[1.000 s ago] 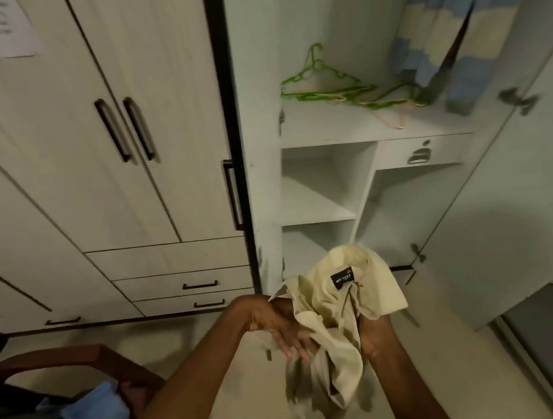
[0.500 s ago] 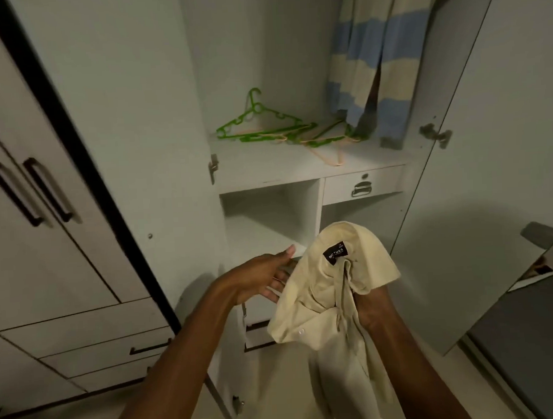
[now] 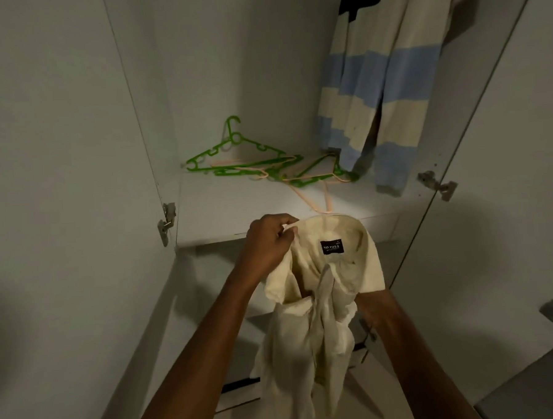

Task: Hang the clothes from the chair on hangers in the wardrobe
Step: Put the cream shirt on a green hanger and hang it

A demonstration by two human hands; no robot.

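- The open wardrobe (image 3: 73, 156) now fills the frame, its pale inner wall running from 9 to 11 o'clock; a second ago the closed doors and drawers beside it took up the left half of the view, so the person has stepped right up to the hanging space.
- A blue-and-cream striped garment (image 3: 380, 85) hangs at 1 o'clock, already on the rail and reaching down almost to the shelf.
- The cream shirt (image 3: 315, 303), the piece now being handled, sits at 6 o'clock in front of the shelf (image 3: 237, 211), its collar opened upward so that the dark label shows; earlier it was a lower, more bunched bundle.
- The left hand (image 3: 267, 248), at centre, has closed its grip on the collar edge, pinching the cloth between thumb and fingers; half a second ago its fingers were stretched out beside the shirt.
- The right hand (image 3: 366, 304) is largely hidden behind the fabric at 5 o'clock; it appears to bear the shirt from below, though whether its grip is clamped on the cloth cannot be told.
- Green hangers (image 3: 234, 154) and thinner peach hangers (image 3: 326, 203) lie tangled on the shelf at 12 o'clock, just beyond the collar and untouched.
- The shirt seems ready for a hanger; freeing one from the tangle will likely need a spare hand.
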